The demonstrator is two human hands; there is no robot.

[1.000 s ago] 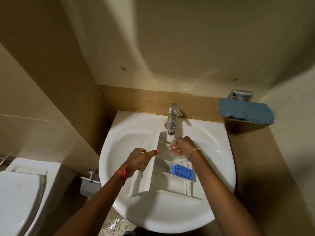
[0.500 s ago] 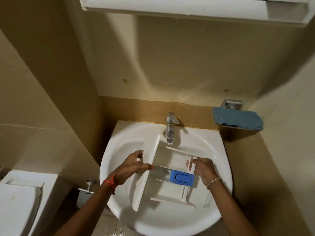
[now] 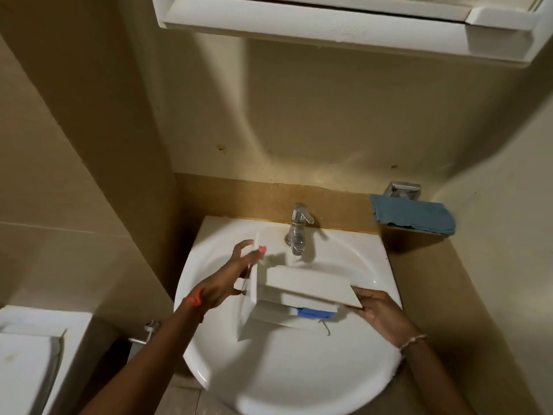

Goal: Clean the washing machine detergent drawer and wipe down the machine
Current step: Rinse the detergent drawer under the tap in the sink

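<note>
Far left, well apart from the left hand: white toilet [image 3: 27, 360], only partly in frame. Next, left hand [image 3: 227, 283], red thread [image 3: 194, 302] at the wrist. Fingers spread and nearly straight, thumb and fingers pinching the upright front panel of the detergent drawer [image 3: 308, 283] near its top end. Detergent drawer between the two hands, lifted over the white sink [image 3: 284, 384], tilted, a flat white face turned upward. Blue insert [image 3: 314, 312] showing along its lower edge, nearer the right hand. Beyond the drawer, past both hands: chrome tap [image 3: 297, 232]. Right hand [image 3: 383, 313], bead bracelet [image 3: 413, 341] at the wrist, gripping the drawer's right end, fingers beneath, thumb along the edge. Up and right of the right hand, on the wall: blue cloth [image 3: 413, 217] draped over a metal holder [image 3: 402, 190]. Overhead: white cabinet [image 3: 329, 25].
</note>
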